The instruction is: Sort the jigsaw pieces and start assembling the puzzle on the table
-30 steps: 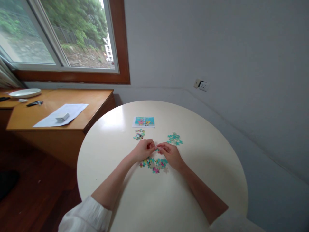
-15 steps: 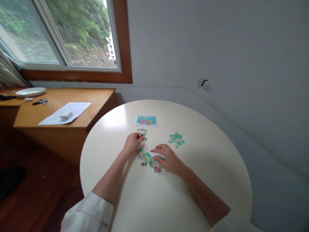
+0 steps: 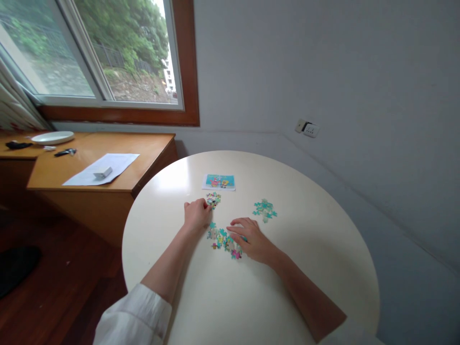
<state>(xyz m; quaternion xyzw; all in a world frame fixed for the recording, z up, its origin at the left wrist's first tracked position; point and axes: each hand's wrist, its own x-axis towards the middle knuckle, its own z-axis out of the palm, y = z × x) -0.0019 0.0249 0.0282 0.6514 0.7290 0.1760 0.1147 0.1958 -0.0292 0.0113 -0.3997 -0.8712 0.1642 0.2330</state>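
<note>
On the round cream table (image 3: 223, 297) my left hand (image 3: 196, 214) is curled, its fingertips pinched at the edge of a small multicoloured pile of puzzle pieces (image 3: 213, 199); what it pinches is too small to name. My right hand (image 3: 249, 237) lies flat with fingers stretched out over a joined patch of teal, yellow and pink puzzle pieces (image 3: 222, 238). A separate cluster of teal pieces (image 3: 265, 210) lies to the right. A small reference picture card (image 3: 219, 182) lies farther back.
A wooden desk (image 3: 97, 184) stands to the left under the window, carrying a sheet of paper (image 3: 102, 168), a small box, a white plate (image 3: 52, 138) and dark small items. A wall socket (image 3: 308, 128) sits on the grey wall to the right.
My hands were pinched together over the joined patch. The left hand has since moved up-left to the small multicoloured pile, and the right hand has flattened onto the joined pieces.
</note>
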